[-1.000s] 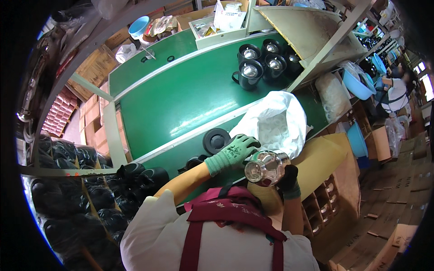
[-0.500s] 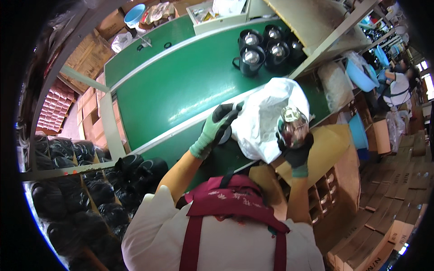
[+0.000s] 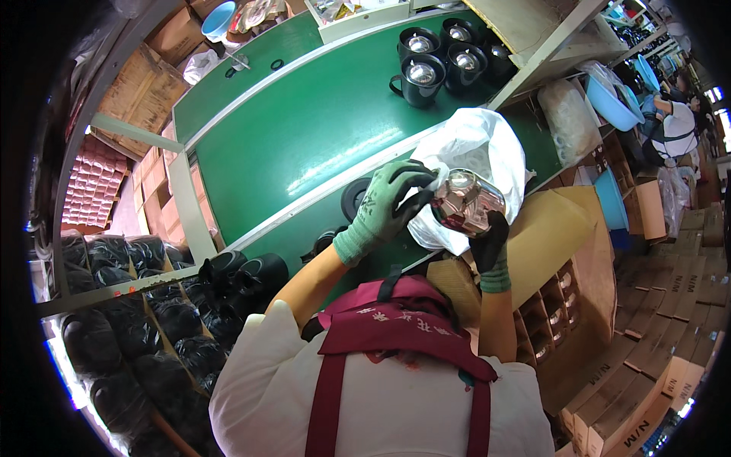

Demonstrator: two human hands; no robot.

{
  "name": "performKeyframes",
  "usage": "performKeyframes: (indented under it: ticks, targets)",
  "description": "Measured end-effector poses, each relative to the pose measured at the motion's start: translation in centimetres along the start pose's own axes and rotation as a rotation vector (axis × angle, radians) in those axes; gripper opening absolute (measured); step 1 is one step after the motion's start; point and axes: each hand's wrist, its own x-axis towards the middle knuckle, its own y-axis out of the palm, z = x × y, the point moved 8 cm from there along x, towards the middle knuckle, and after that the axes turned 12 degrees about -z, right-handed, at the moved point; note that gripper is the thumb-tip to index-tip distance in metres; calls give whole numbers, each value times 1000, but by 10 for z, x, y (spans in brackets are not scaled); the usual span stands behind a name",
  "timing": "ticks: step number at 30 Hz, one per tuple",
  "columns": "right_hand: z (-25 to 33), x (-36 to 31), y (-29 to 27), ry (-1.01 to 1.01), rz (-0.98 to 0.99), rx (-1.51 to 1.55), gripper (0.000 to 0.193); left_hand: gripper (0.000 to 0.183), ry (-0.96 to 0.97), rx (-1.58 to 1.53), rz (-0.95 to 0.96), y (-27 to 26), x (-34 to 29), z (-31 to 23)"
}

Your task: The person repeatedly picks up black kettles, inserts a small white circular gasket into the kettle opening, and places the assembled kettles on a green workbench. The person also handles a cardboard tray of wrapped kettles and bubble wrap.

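Silvery flask (image 3: 474,207) tilted in our right hand (image 3: 491,245)

We read the clock around the flask, with 12 straight away from us. Nearest, at 6 o'clock, is our maroon apron (image 3: 381,327); at 5 stands a carton (image 3: 596,282) divided into compartments. Our right fingers wrap the flask from its 4 o'clock side. Our left hand (image 3: 381,207) comes in from 9, its fingers bent at the flask's upper end; we cannot tell whether they pinch anything. Just past that hand, at 9, a round black lid (image 3: 352,199) lies on the green counter (image 3: 297,152). Close behind the flask, toward 1, a white bag (image 3: 509,148) gapes open. Farther, between 11 and 12, black mugs (image 3: 420,91) stand clustered; at 2, a blue basin (image 3: 615,110), and beyond it a co-worker (image 3: 676,129).
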Motion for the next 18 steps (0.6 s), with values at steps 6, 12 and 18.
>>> performKeyframes:
  ticks: [6, 12, 18]
  targets:
    - [39, -46, 29, -1139, -70, -980, 91, 53, 184, 106, 0, -12, 10, -43]
    - [39, -52, 53, -875, 26, -1053, 92, 64, 148, 223, -58, -3, -3, -38]
    - [30, -54, 61, -666, 160, -929, 84, 93, -1, 32, -67, -18, 26, -21]
